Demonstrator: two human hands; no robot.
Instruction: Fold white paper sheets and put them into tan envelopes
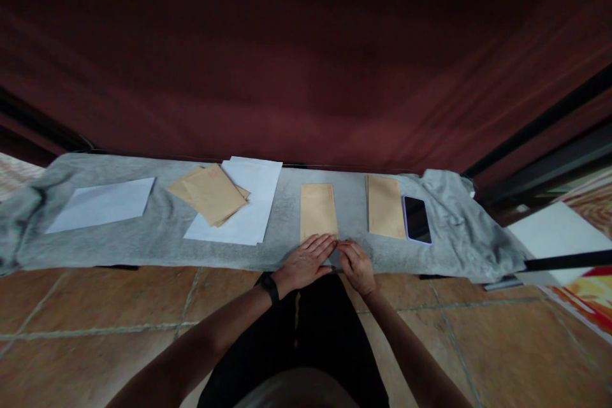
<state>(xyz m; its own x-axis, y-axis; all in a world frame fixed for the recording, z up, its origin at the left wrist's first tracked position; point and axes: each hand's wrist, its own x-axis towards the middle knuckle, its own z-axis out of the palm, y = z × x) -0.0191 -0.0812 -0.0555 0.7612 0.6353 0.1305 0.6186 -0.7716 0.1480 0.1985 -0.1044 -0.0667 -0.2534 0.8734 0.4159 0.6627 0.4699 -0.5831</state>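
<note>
A brown paper envelope [318,209] lies upright in front of me on the grey cloth. Across its near end rests my left hand [308,260], flat with the fingers stretched out; a dark band circles that wrist. My right hand [356,266] is at the envelope's near right corner, its fingers curled and pinched together. What sits between those fingertips is too small to make out for certain, though they touch the envelope's corner. To the right is a neat stack of brown envelopes [386,207]. Left of centre, a loose pile of brown envelopes [213,194] overlaps white paper sheets [258,204].
A phone [417,220] with a pale purple edge lies right of the envelope stack. Another white sheet [102,204] is at the far left. The grey cloth [287,255] covers a narrow bench against a dark red backdrop [306,76]. A white board [561,236] stands at the right.
</note>
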